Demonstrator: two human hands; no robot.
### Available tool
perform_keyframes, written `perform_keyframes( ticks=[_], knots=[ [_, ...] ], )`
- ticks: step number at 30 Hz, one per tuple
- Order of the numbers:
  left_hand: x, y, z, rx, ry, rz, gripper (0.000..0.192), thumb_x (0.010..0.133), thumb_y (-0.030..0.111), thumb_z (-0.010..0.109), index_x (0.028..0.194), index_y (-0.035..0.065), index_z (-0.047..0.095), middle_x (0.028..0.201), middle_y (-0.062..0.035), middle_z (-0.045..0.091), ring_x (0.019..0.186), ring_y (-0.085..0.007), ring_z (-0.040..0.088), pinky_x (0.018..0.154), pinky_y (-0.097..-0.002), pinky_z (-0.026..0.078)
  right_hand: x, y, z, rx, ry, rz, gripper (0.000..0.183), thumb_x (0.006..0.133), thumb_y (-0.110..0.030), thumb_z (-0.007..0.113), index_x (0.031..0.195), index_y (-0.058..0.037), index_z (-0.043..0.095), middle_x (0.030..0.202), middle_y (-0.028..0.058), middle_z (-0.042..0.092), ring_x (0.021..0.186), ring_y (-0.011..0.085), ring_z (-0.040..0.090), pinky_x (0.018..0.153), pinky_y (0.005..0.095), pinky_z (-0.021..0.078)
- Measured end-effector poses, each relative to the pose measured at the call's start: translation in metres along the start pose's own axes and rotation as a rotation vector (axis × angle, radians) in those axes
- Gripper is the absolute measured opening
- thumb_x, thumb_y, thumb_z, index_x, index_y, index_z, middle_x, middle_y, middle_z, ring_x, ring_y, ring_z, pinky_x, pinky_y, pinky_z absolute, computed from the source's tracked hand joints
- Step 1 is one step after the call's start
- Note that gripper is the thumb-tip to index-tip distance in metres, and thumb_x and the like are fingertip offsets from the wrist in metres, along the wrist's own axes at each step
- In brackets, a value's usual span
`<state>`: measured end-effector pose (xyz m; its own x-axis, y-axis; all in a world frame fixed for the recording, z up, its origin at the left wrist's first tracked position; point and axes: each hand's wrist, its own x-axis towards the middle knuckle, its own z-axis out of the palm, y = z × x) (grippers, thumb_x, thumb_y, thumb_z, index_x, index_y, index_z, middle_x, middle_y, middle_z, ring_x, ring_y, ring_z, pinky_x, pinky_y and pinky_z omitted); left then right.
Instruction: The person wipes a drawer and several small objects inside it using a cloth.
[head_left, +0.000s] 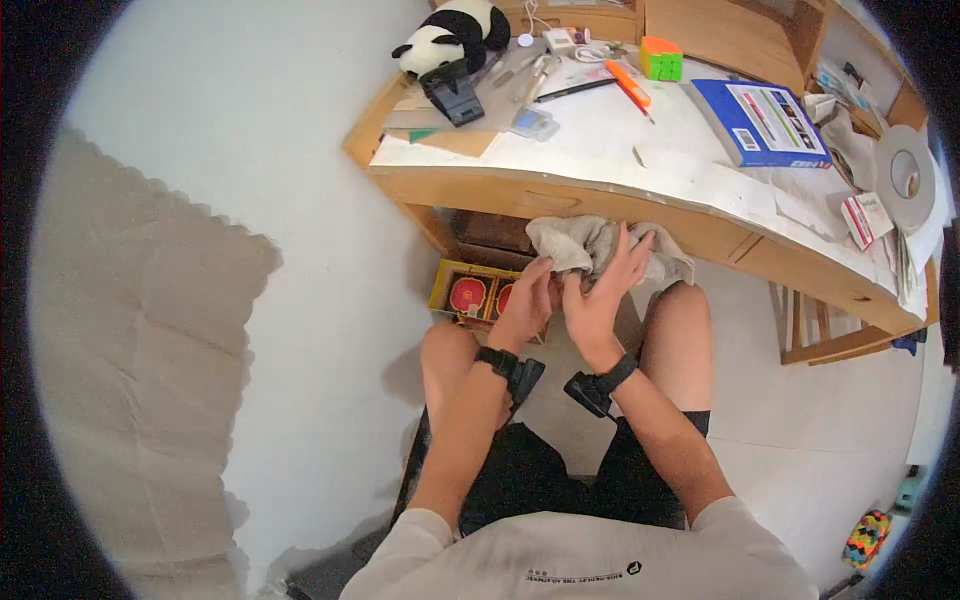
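A crumpled light grey cloth (566, 236) hangs in front of the drawer front of a wooden desk, above my knees. My left hand (527, 301) has its fingers curled at the cloth's lower left edge; some fingertips are hidden. Spread over the middle of the cloth are the fingers of my right hand (606, 294), its thumb close to the left hand. A black strapped device (517, 371) sits on my left wrist, and a similar strapped device (596, 390) on the right.
The desk (450, 157) bears a panda plush (469, 30), a black holder (454, 97), pens, an orange cutter (628, 82), a puzzle cube (661, 60), a blue book (761, 124) and a tape roll (905, 178). Below are a yellow-edged box (442, 289) and a wooden stool (802, 341).
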<state>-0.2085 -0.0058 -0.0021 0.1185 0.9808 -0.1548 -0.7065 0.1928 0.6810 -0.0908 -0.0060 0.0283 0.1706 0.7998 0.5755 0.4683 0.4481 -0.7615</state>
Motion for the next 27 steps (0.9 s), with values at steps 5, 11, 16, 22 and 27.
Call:
perform_keyframes(
  ticks=[5,11,16,22,27],
  knots=[
    [-0.006,0.024,-0.021,-0.067,-0.039,0.120,0.049,0.085,0.018,0.056,0.130,0.0051,0.043,0.127,-0.0078,0.051,0.120,-0.0218,0.047,0.103,-0.0363,0.036,-0.006,-0.012,0.024,0.010,-0.092,-0.038,0.075,0.072,-0.006,0.059,0.141,-0.0025,0.030,0.149,0.0319,0.009,0.135,0.0498,0.013,0.110,0.0556,0.0121],
    [-0.035,0.051,-0.049,-0.094,0.002,0.199,0.058,0.082,0.012,0.055,0.137,0.0103,0.036,0.137,-0.0087,0.045,0.128,-0.0260,0.041,0.107,-0.0468,0.032,-0.005,-0.013,0.045,0.121,-0.251,-0.144,0.075,0.069,-0.001,0.061,0.139,-0.0050,0.034,0.151,0.0259,0.017,0.133,0.0468,0.023,0.111,0.0508,0.0192],
    [-0.046,0.053,-0.059,-0.113,-0.010,0.274,0.062,0.083,0.013,0.062,0.138,0.0082,0.033,0.140,-0.0083,0.041,0.130,-0.0259,0.041,0.111,-0.0431,0.031,0.002,-0.019,0.059,0.045,-0.310,-0.243,0.075,0.066,-0.001,0.064,0.137,-0.0076,0.038,0.152,0.0224,0.017,0.128,0.0460,0.028,0.109,0.0500,0.0231],
    [-0.043,0.060,-0.081,-0.074,0.055,0.296,0.057,0.086,0.017,0.061,0.137,0.0093,0.036,0.139,-0.0081,0.044,0.128,-0.0250,0.043,0.110,-0.0419,0.033,0.006,-0.037,0.080,0.039,-0.258,-0.163,0.068,0.065,0.000,0.064,0.130,-0.0067,0.045,0.152,0.0226,0.018,0.127,0.0463,0.029,0.107,0.0493,0.0253],
    [-0.042,0.075,-0.091,-0.271,-0.011,0.253,0.048,0.086,0.020,0.055,0.132,0.0095,0.044,0.136,-0.0082,0.047,0.129,-0.0276,0.042,0.109,-0.0482,0.031,0.010,-0.042,0.082,0.061,-0.224,-0.200,0.062,0.067,0.002,0.064,0.126,-0.0062,0.047,0.150,0.0232,0.020,0.124,0.0434,0.038,0.104,0.0454,0.0339]
  ],
)
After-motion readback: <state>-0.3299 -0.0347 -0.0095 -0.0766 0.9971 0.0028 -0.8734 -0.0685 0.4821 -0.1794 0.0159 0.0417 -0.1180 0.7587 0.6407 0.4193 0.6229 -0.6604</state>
